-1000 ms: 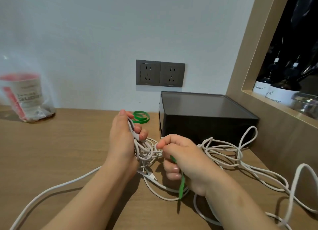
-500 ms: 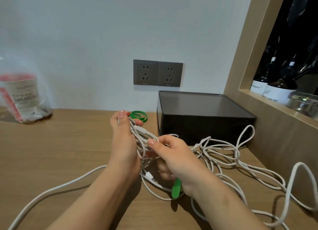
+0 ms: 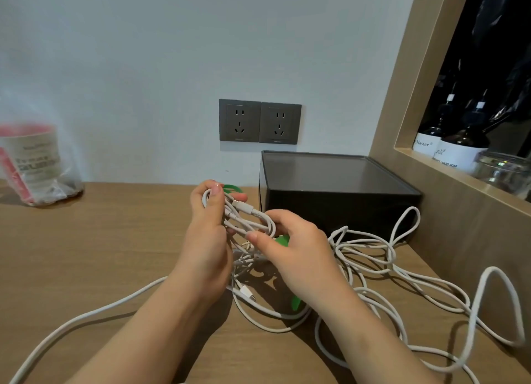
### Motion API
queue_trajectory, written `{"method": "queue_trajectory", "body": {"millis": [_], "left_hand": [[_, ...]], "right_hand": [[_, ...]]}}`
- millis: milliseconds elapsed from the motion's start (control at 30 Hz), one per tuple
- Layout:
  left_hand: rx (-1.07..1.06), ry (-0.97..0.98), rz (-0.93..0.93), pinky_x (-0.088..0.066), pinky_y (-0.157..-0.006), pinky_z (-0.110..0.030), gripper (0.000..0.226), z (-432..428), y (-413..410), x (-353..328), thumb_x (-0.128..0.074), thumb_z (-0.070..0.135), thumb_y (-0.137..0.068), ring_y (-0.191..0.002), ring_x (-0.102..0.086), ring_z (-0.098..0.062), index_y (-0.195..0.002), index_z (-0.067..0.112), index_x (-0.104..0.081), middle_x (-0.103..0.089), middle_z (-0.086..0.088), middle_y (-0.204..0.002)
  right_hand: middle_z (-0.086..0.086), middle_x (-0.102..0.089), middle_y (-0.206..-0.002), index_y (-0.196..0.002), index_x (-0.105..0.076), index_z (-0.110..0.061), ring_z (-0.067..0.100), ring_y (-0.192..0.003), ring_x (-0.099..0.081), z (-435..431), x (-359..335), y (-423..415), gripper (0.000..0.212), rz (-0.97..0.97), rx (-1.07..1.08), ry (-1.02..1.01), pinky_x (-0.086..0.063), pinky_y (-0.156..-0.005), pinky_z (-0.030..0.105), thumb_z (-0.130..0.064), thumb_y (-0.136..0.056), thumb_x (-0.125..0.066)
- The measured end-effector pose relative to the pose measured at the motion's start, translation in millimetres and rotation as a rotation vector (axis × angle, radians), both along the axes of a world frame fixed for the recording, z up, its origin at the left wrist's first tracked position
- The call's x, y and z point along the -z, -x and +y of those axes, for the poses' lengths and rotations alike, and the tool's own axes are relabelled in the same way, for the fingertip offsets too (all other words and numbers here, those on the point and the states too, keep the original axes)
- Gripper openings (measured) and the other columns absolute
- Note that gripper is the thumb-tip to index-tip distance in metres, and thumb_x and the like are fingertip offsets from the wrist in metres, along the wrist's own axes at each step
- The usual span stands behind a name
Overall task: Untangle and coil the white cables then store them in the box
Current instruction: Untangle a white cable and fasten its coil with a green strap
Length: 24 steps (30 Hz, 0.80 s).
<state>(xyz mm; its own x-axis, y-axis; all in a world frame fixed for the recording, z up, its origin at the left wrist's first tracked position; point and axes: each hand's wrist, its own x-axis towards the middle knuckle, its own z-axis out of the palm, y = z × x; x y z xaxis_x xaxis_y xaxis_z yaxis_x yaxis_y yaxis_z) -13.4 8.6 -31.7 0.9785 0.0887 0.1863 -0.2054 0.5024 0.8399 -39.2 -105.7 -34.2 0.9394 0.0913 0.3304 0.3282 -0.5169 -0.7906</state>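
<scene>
White round cables (image 3: pixel 370 257) sprawl in loose tangled loops over the light wooden tabletop (image 3: pixel 94 240), mostly to the right of the hands and in front of the black rectangular lidded box (image 3: pixel 336 194), which sits against the pale wall with its lid on. One long strand runs off toward the lower left corner. A small bundle of cable loops (image 3: pixel 244 220) with white plug ends is held up between both hands. The left hand (image 3: pixel 207 240) is closed around the upper end of that bundle, thumb pressed over the strands. The right hand (image 3: pixel 298 257) pinches the bundle's lower end between thumb and forefinger, and a green strap (image 3: pixel 296 301) pokes out from under its palm. A green coiled tie (image 3: pixel 231 188) lies on the tabletop just behind the left hand. Two grey wall sockets (image 3: pixel 260 122) sit above the box.
</scene>
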Motion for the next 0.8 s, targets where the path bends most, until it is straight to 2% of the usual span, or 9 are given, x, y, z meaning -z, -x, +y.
{"method": "queue_trajectory", "body": {"millis": [67, 200, 333, 400, 467, 533, 633, 733, 800], "left_hand": [[0.026, 0.009, -0.013, -0.051, -0.052, -0.02, 0.017, 2, 2, -2, -0.034, 0.03, -0.101, -0.056, -0.064, -0.005, -0.091, 0.028, -0.047, -0.067, 0.003, -0.073], [0.068, -0.061, -0.004, -0.047, -0.048, -0.018, 0.016, 4, 3, -1, -0.034, 0.033, -0.1, -0.059, -0.063, -0.005, -0.092, 0.029, -0.047, -0.07, 0.004, -0.078], [-0.049, -0.326, -0.002, -0.048, -0.065, -0.029, 0.015, 4, -1, 3, -0.03, 0.039, -0.1, -0.082, -0.063, -0.02, -0.093, 0.038, -0.043, -0.068, -0.003, -0.102], [-0.151, -0.539, -0.102, -0.046, -0.062, -0.023, 0.013, 6, -2, 4, -0.03, 0.038, -0.1, -0.074, -0.057, -0.012, -0.094, 0.038, -0.041, -0.063, -0.003, -0.094], [-0.173, -0.644, -0.158, -0.041, -0.049, -0.015, 0.01, 10, -2, 3, -0.032, 0.034, -0.099, -0.055, -0.047, -0.002, -0.093, 0.035, -0.04, -0.055, 0.001, -0.079], [-0.082, -0.625, -0.109, -0.036, -0.039, -0.016, 0.008, 13, 0, 0, -0.036, 0.032, -0.099, -0.042, -0.045, -0.001, -0.093, 0.032, -0.042, -0.053, 0.002, -0.069], [0.104, -0.563, 0.044, -0.031, -0.03, -0.017, 0.007, 18, 3, -6, -0.039, 0.029, -0.098, -0.032, -0.044, -0.008, -0.098, 0.023, -0.044, -0.052, -0.007, -0.063], [0.203, -0.493, 0.123, -0.038, -0.031, -0.018, 0.012, 24, 2, -8, -0.042, 0.021, -0.098, -0.039, -0.056, -0.014, -0.108, 0.023, -0.048, -0.06, -0.015, -0.076], [0.261, -0.44, 0.185, -0.045, -0.035, -0.019, 0.018, 27, 0, -7, -0.043, 0.018, -0.099, -0.048, -0.064, -0.018, -0.113, 0.02, -0.054, -0.067, -0.016, -0.081]], "right_hand": [[-0.024, -0.055, -0.085, -0.106, -0.052, -0.037, -0.015, -0.086, -0.051, -2, -1, 0, 0.018, -0.047, -0.007, 0.025, -0.043, -0.063, 0.001, -0.036, -0.089, -0.057], [-0.021, -0.054, -0.087, -0.112, -0.045, -0.034, -0.002, -0.081, -0.057, -5, -1, 0, 0.021, -0.011, -0.026, 0.041, -0.046, -0.062, 0.007, -0.036, -0.092, -0.052], [-0.019, -0.054, -0.091, -0.108, -0.037, -0.035, 0.001, -0.085, -0.058, -6, 0, -1, 0.018, 0.061, -0.064, 0.069, -0.047, -0.067, 0.012, -0.035, -0.094, -0.049], [-0.017, -0.057, -0.094, -0.107, -0.038, -0.036, 0.002, -0.087, -0.059, -8, 0, -3, 0.016, 0.068, -0.074, 0.064, -0.049, -0.073, 0.015, -0.033, -0.095, -0.048], [-0.015, -0.058, -0.093, -0.106, -0.04, -0.037, 0.003, -0.086, -0.059, -10, -1, -3, 0.014, 0.062, -0.073, 0.063, -0.049, -0.072, 0.016, -0.031, -0.096, -0.047], [-0.013, -0.058, -0.091, -0.105, -0.041, -0.038, 0.004, -0.085, -0.059, -14, -2, -3, 0.013, 0.044, -0.065, 0.072, -0.05, -0.072, 0.019, -0.029, -0.097, -0.045], [-0.012, -0.058, -0.089, -0.106, -0.042, -0.039, 0.005, -0.083, -0.058, -19, -2, -4, 0.014, 0.021, -0.043, 0.126, -0.051, -0.072, 0.021, -0.028, -0.098, -0.043], [-0.013, -0.055, -0.085, -0.108, -0.042, -0.038, 0.004, -0.079, -0.056, -21, -1, -6, 0.015, 0.014, -0.036, 0.179, -0.047, -0.064, 0.014, -0.026, -0.099, -0.041], [-0.013, -0.055, -0.086, -0.112, -0.045, -0.035, 0.005, -0.08, -0.056, -20, -1, -6, 0.017, 0.012, -0.033, 0.223, -0.047, -0.065, 0.016, -0.026, -0.099, -0.04]]}}
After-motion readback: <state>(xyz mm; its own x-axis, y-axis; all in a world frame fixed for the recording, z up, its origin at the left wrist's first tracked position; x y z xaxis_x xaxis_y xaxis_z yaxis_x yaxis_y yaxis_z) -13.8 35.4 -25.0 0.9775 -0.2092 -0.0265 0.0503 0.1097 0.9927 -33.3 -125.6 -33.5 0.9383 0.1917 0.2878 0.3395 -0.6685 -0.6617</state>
